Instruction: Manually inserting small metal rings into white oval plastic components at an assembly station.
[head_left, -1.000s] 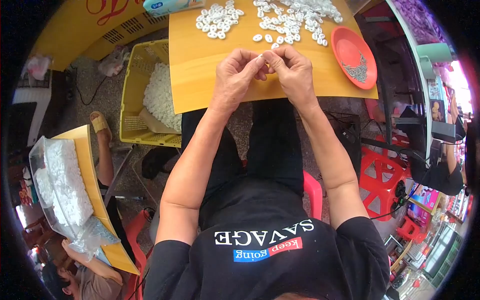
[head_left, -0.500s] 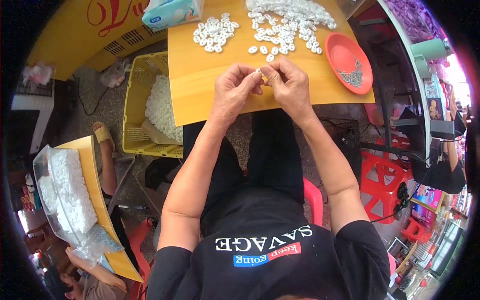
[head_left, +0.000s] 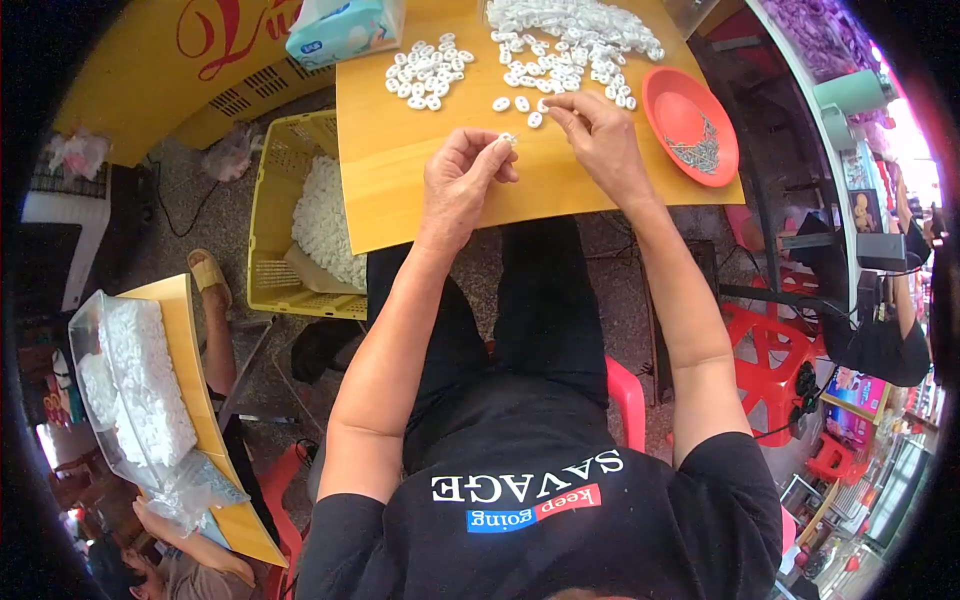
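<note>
white piece (head_left: 507,139) sits at the tips of the left hand (head_left: 458,180), pinched between thumb and forefinger, above the near half of the worktop (head_left: 390,170). the other fingers of that hand curl in beneath. the right hand (head_left: 608,145) is apart from it, farther forward and to the right, thumb and forefinger close together at a loose piece (head_left: 541,104); whether they grip it or only reach its edge, i cannot tell.

just left of those fingertips lie a few more white ovals (head_left: 521,103), each with two dark marks. beyond them spreads the big pile (head_left: 575,35), and a small pile (head_left: 430,72) lies apart to its left. a pack (head_left: 350,32) in pale blue and white stands at the far left corner. on the right is a red plate (head_left: 690,95) with thin metal bits (head_left: 698,152) gathered in its near part.

past the worktop's left edge, a yellow crate (head_left: 272,165) on the floor holds a heap of white pieces (head_left: 325,220). farther left, a clear tub (head_left: 150,390) of white pieces rests on a second worktop (head_left: 240,528), a clear bag (head_left: 185,495) just beside it, with another person's arm (head_left: 190,540) near.
</note>
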